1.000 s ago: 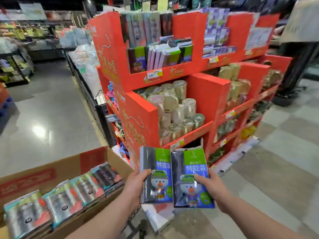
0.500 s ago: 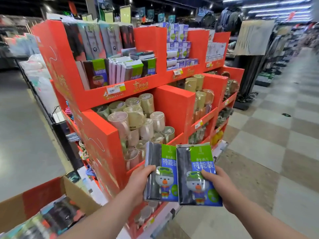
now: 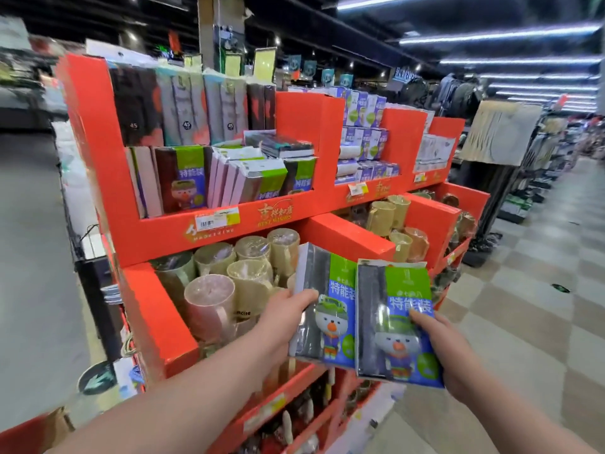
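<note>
I hold two flat packs printed with a cartoon duck on green, blue and dark grey. My left hand (image 3: 284, 317) grips the left pack (image 3: 327, 306) by its left edge. My right hand (image 3: 448, 352) grips the right pack (image 3: 394, 326) by its right edge, thumb on the front. The two packs sit side by side and overlap slightly, in front of a red cardboard display stand (image 3: 226, 221). Matching packs (image 3: 183, 178) stand in the stand's top-left compartment.
Wrapped mugs (image 3: 229, 273) fill the middle tier just behind my left hand, with more to the right (image 3: 393, 224). Blue boxes (image 3: 363, 132) occupy the next top compartment. A checkered aisle (image 3: 523, 306) runs along the right past dark racks of goods (image 3: 501, 178).
The view has swung up and to the right, and the stand is closer. Both hands have lifted the packs higher. The cardboard box at lower left has dropped out of view.
</note>
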Available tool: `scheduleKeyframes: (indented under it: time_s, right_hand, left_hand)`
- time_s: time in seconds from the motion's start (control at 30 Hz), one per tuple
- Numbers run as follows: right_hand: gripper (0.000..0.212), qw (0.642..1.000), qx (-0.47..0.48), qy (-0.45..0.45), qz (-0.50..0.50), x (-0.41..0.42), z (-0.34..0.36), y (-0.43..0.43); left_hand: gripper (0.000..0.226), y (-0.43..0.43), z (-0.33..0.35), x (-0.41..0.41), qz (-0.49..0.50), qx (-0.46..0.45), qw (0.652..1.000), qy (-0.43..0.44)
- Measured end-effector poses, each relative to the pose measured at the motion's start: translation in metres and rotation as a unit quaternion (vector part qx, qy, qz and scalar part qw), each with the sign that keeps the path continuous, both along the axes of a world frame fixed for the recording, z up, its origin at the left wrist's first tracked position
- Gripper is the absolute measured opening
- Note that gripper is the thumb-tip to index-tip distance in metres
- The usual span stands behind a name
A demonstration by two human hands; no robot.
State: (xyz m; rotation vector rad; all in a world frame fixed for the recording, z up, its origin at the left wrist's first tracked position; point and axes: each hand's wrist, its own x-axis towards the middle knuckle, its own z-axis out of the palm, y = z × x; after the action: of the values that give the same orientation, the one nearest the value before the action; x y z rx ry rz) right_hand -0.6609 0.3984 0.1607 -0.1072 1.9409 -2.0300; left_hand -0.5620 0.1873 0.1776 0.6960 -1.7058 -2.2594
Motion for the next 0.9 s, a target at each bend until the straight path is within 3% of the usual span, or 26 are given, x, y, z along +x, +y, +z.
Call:
scheduleKeyframes:
  time_s: [0.3, 0.47, 0.57, 0.77, 0.9]
  right_hand:
    - [0.022, 0.995, -0.045, 0.029, 0.088, -0.06, 0.028, -0.094]
    - [0.015, 0.984, -0.077, 0.053, 0.149, -0.087, 0.045, -0.151]
    - [0.022, 0.975, -0.095, 0.067, 0.19, -0.106, 0.056, -0.184]
    - [0.011, 0.945, -0.113, 0.146, 0.271, -0.144, 0.083, -0.24]
    - [0.031, 0.926, -0.102, 0.173, 0.318, -0.17, 0.092, -0.27]
  left_hand:
    - [0.011, -0.075, 0.03, -0.024, 0.098, -0.044, 0.994, 0.034]
    - [0.017, -0.114, 0.041, -0.019, 0.176, -0.028, 0.983, 0.048]
    - [0.021, -0.132, 0.046, -0.015, 0.226, -0.019, 0.972, 0.059]
    - [0.022, -0.148, 0.058, -0.02, 0.314, 0.01, 0.944, 0.096]
    - [0.016, -0.151, 0.063, -0.033, 0.367, 0.019, 0.922, 0.12]
